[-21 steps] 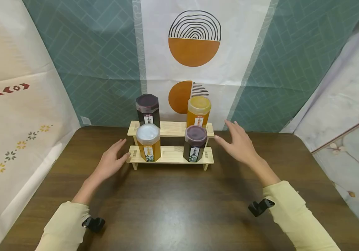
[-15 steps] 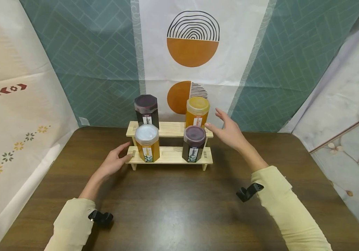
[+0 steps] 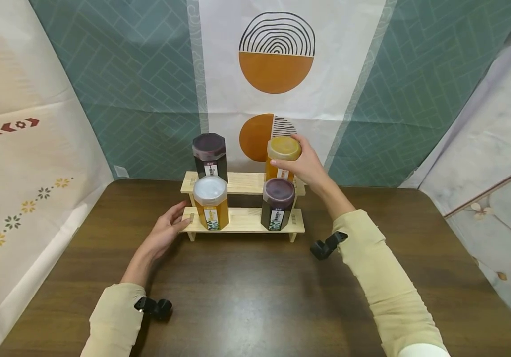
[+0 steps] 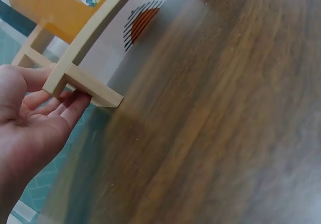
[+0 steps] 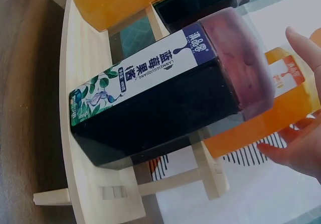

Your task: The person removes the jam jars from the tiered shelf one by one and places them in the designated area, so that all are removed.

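A two-tier wooden shelf (image 3: 246,218) carries several hexagonal jars. In the left wrist view, my left hand (image 4: 35,113) grips the lower tier's left end, thumb on top and fingers under by its leg. My right hand (image 3: 304,161) is at the yellow-lidded jar (image 3: 283,148) on the upper right, thumb across the front, other fingers behind and beside it. That thumb looks straight in the right wrist view. A dark purple jar (image 3: 277,203) labelled blueberry jam stands before it. On the left are a white-lidded amber jar (image 3: 211,203) in front and another dark jar (image 3: 209,156) behind.
The shelf stands on a dark wooden table (image 3: 237,297). Close behind it hangs a patterned cloth (image 3: 219,74) in teal and white, with orange circles. Printed cloths also hang at both sides. A black wrist camera (image 3: 328,245) is strapped to each sleeve.
My right hand has moved left and back, from beside the shelf to around the yellow-lidded jar. My left hand has come right and taken hold of the shelf's end. The jars stay in place.
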`<state>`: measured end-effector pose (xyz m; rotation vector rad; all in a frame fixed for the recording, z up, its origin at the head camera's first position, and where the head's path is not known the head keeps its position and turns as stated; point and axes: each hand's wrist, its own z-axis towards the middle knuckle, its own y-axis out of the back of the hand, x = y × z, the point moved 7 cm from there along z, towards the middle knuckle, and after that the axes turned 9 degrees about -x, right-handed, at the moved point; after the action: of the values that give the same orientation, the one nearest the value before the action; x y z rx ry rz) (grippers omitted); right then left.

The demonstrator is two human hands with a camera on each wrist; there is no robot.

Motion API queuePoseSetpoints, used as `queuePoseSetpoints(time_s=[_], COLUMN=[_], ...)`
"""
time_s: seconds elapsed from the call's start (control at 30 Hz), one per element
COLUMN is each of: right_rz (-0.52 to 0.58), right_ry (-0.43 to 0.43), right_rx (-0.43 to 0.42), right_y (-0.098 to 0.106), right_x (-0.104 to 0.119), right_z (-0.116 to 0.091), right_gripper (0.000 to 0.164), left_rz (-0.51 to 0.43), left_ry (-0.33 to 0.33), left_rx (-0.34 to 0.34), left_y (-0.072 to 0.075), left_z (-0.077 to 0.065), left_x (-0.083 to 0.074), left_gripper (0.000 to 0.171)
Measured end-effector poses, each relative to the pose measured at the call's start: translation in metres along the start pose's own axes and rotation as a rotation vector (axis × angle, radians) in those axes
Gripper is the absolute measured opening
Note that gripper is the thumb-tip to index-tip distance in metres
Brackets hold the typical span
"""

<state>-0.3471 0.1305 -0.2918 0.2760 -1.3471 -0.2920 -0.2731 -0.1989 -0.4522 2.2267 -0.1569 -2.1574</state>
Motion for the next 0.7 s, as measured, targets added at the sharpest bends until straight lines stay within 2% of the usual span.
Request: queuePoseSetpoints(time_s=[0.27,0.5,0.7], right_rz=[0.027,0.003,-0.026], right_ry=[0.01,0.039,0.063], right_rx=[-0.042,-0.069,-0.091], right_y=[0.001,0.016,0.039], right_x=[-0.007,-0.009,-0.012], right_z=[0.008,0.011,0.013], right_gripper=[0.08,0.077,0.074], left_rz=[-0.128,-0.155,-0.156], left_ry=[0.026,0.022,0.02], left_rx=[-0.025,-0.026,-0.03], left_y=[-0.002,-0.003,-0.002], left_z=[-0.001,0.0,0.0], left_x=[0.009,0.012,0.01], left_gripper=[0.06,0.059,0.059])
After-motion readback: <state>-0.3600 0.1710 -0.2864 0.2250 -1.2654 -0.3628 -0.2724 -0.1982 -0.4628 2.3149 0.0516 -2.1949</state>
